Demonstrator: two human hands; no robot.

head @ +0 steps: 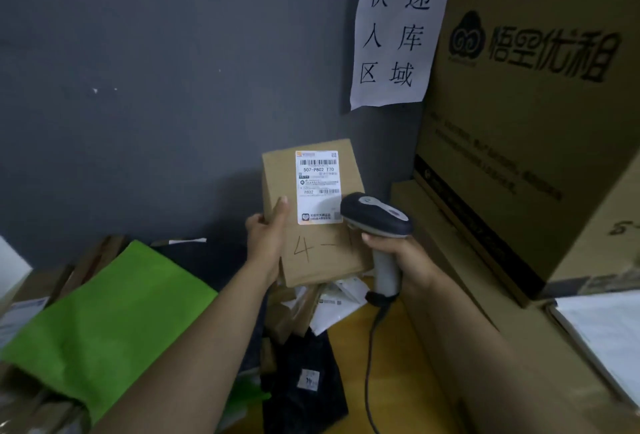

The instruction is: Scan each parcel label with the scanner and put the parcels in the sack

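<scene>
Evidently for scanning, the left hand (266, 236) grips the brown cardboard parcel (311, 246) upright, its white label (318, 187) facing the grey handheld scanner (377, 222) held just right of it in the right hand (401, 257).

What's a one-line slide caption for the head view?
Left hand holds a cardboard parcel while the right hand holds the scanner close to its label.

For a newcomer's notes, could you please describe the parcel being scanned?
Look below the white paper sign on the grey wall. The left hand holds up a cardboard parcel facing the scanner. Only it shows a handwritten "4-" under its label.
</scene>
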